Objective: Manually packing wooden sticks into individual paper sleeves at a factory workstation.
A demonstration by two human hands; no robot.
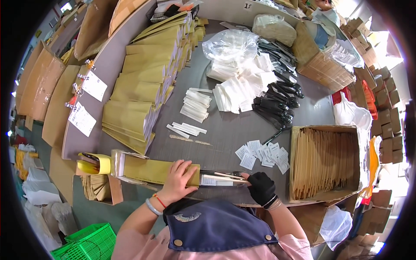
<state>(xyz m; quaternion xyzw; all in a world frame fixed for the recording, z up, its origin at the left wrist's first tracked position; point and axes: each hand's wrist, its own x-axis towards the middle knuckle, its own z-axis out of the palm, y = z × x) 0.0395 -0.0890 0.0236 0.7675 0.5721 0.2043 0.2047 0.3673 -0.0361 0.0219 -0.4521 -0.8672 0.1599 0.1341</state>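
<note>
A long yellow-brown envelope lies along the table's near edge. My left hand spans it close to its right end, fingers over the far side and thumb toward the near side. From that end sticks out a flat bundle of white strips, a printed slip and something dark; how far it reaches inside is hidden. In a black fingerless glove, my right hand pinches the bundle's right end. Printed white slips lie scattered beyond that hand.
Overlapping envelopes fill the left side. White strips, a white sleeve pile and black wrapped pieces lie farther back. At right stands a cardboard box packed with brown envelopes. A yellow holder sits at left.
</note>
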